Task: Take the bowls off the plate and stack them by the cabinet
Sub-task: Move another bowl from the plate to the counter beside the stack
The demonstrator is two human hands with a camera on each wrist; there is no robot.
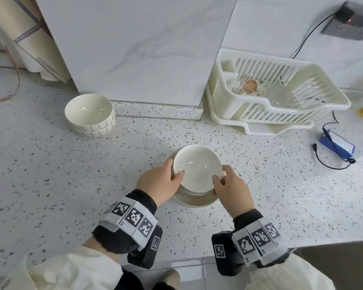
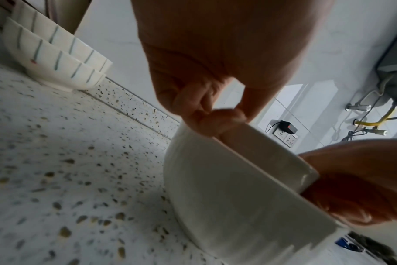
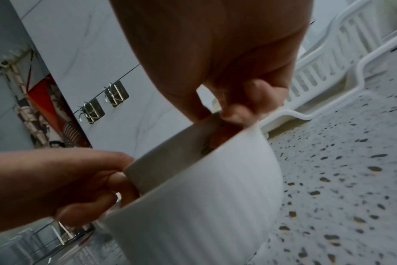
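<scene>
Both your hands grip the same white bowl (image 1: pixel 197 167), your left hand (image 1: pixel 158 182) on its left rim and your right hand (image 1: pixel 231 188) on its right, thumbs hooked inside and fingers (image 2: pixel 215 123) curled round the outside. The bowl sits over the plate (image 1: pixel 194 201) on the speckled worktop (image 1: pixel 71 174). Two striped bowls (image 1: pixel 90 116) stand stacked well apart, just beside the cabinet (image 1: pixel 134 49). A drying rack (image 1: pixel 270 91) stands to the right.

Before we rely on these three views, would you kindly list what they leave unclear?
- Head view: how many bowls remain under the top bowl; the hands hide its sides.
- Head view: the plate is mostly covered by the bowls.
- Left wrist view: the bowl's lower edge is smeared by blur.
- Head view: the dish rack contents are glare-washed.
</scene>
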